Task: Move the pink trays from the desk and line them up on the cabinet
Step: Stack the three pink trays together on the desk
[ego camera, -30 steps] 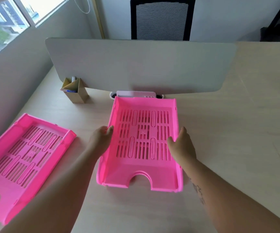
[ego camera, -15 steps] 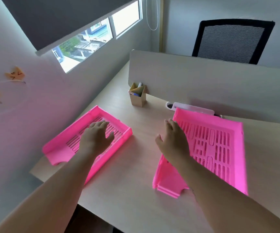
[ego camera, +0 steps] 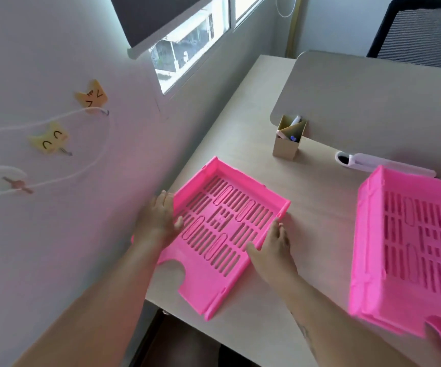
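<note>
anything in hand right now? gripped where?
The left tray, by its two long side walls: left hand on the wall-side rim, right hand on the opposite rim. It looks still flat on the desk, not lifted.

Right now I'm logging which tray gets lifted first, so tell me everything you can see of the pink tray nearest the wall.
The pink tray nearest the wall looks like glossy plastic, with a slotted floor, low side walls and a curved notch in its near edge. It lies flat and angled on the desk, its near corner overhanging the edge. The left hand grips its wall-side rim, the right hand its opposite rim.
</note>
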Demonstrator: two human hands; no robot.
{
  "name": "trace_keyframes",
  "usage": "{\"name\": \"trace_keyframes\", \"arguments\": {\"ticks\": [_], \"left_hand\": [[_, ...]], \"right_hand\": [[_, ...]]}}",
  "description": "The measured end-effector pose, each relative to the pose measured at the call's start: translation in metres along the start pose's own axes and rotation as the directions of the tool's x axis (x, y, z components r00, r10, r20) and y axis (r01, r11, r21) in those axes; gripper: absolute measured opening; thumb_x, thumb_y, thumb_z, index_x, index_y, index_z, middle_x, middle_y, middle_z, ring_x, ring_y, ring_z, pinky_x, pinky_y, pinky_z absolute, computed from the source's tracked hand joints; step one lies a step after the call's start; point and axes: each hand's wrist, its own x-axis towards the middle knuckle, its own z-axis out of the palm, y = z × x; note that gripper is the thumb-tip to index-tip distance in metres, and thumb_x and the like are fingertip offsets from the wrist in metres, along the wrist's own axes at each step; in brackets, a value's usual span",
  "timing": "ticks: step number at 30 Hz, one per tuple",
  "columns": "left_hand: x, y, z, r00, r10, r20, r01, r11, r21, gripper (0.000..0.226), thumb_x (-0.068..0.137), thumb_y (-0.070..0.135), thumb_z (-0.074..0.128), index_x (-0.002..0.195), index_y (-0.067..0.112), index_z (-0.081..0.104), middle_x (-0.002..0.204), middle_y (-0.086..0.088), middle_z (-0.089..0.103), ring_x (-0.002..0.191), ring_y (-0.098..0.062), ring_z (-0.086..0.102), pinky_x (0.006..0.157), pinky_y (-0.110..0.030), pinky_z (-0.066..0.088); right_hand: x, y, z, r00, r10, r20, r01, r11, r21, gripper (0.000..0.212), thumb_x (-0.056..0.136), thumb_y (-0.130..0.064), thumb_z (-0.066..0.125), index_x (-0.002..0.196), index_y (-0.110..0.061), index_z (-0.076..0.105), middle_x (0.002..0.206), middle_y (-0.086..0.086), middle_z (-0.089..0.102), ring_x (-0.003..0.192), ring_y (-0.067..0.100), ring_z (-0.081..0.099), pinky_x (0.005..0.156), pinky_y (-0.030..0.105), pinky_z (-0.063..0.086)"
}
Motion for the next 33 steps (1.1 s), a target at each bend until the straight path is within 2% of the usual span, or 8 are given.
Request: {"name": "trace_keyframes", "arguments": {"ticks": [3,6,9,12,17,24,29,33], "left_hand": [[0.01,-0.015,0.015,0.997,-0.059,0.055,0.064,0.993,-0.099,0.055,0.087,0.029,0.063,0.137,0.012,0.047,0.134,-0.012,0.057,0.109,-0.036,0.061,0.086,-0.046,0.054],[0.016,-0.021,0.021,0.976,-0.203,0.079,0.217,0.944,-0.247,0.027,0.095,0.029,0.044,0.112,0.015,0.057,0.105,-0.013,0.064,0.089,-0.037,0.062,0.077,-0.042,0.051],[0.016,-0.019,0.019,0.956,-0.27,0.118,0.295,0.869,-0.397,0.038,0.093,0.04,0.027,0.092,0.017,0.056,0.082,-0.008,0.059,0.073,-0.028,0.058,0.066,-0.036,0.041],[0.014,-0.014,0.015,0.975,-0.198,0.1,0.221,0.904,-0.366,0.033,0.094,0.037,0.027,0.089,0.017,0.054,0.082,-0.009,0.057,0.068,-0.021,0.055,0.058,-0.035,0.038],[0.017,0.011,-0.01,0.999,-0.032,-0.008,0.029,0.956,-0.292,0.016,0.096,0.009,0.041,0.099,0.006,0.057,0.105,-0.017,0.056,0.075,-0.033,0.055,0.064,-0.04,0.042],[0.029,0.103,-0.072,0.983,0.071,-0.167,-0.134,0.903,-0.407,0.008,0.087,0.011,0.058,0.081,0.014,0.054,0.082,-0.015,0.064,0.068,-0.031,0.057,0.062,-0.038,0.048],[0.001,0.197,-0.099,0.976,0.149,-0.159,-0.203,0.889,-0.41,0.013,0.09,0.023,0.057,0.089,0.011,0.055,0.075,-0.012,0.061,0.058,-0.026,0.055,0.051,-0.032,0.042],[-0.034,0.286,-0.097,0.978,0.198,-0.063,-0.205,0.87,-0.448,0.019,0.097,0.026,0.047,0.094,0.007,0.052,0.072,-0.002,0.05,0.059,-0.016,0.05,0.046,-0.028,0.034]], "right_hand": [[0.004,-0.004,0.023,0.993,0.12,-0.002,-0.119,0.98,0.16,0.092,0.091,-0.021,0.063,0.154,0.005,0.002,0.16,0.024,0.018,0.144,0.036,0.03,0.117,0.04,0.031],[0.007,-0.005,0.036,0.97,0.243,-0.029,-0.231,0.949,0.213,0.058,0.091,-0.01,0.059,0.14,0.008,0.033,0.14,0.026,0.044,0.118,0.039,0.054,0.096,0.039,0.047],[0.008,-0.01,0.036,0.954,0.297,-0.047,-0.281,0.936,0.211,0.039,0.094,-0.004,0.05,0.131,0.005,0.039,0.128,0.025,0.055,0.106,0.038,0.059,0.085,0.038,0.048],[0.009,-0.014,0.025,0.945,0.317,-0.078,-0.297,0.933,0.203,0.038,0.096,-0.002,0.046,0.132,0.005,0.038,0.126,0.027,0.058,0.106,0.042,0.062,0.086,0.044,0.055],[0.004,-0.016,-0.024,0.951,0.287,-0.114,-0.265,0.948,0.176,0.041,0.097,-0.005,0.043,0.136,0.004,0.034,0.133,0.027,0.055,0.111,0.04,0.061,0.088,0.043,0.054],[0.002,0.016,-0.139,0.943,0.217,-0.251,-0.174,0.967,0.184,0.054,0.096,-0.01,0.047,0.146,0.002,0.028,0.139,0.024,0.052,0.113,0.037,0.061,0.08,0.036,0.052],[-0.012,0.082,-0.225,0.921,0.17,-0.351,-0.1,0.972,0.211,0.041,0.096,-0.012,0.048,0.134,0.002,0.042,0.108,0.013,0.058,0.065,0.013,0.053,0.047,0.031,0.047],[-0.028,0.15,-0.286,0.914,0.174,-0.367,-0.086,0.966,0.245,0.03,0.096,-0.009,0.046,0.125,-0.001,0.048,0.104,0.012,0.063,0.062,0.016,0.056,0.053,0.035,0.054]]}}
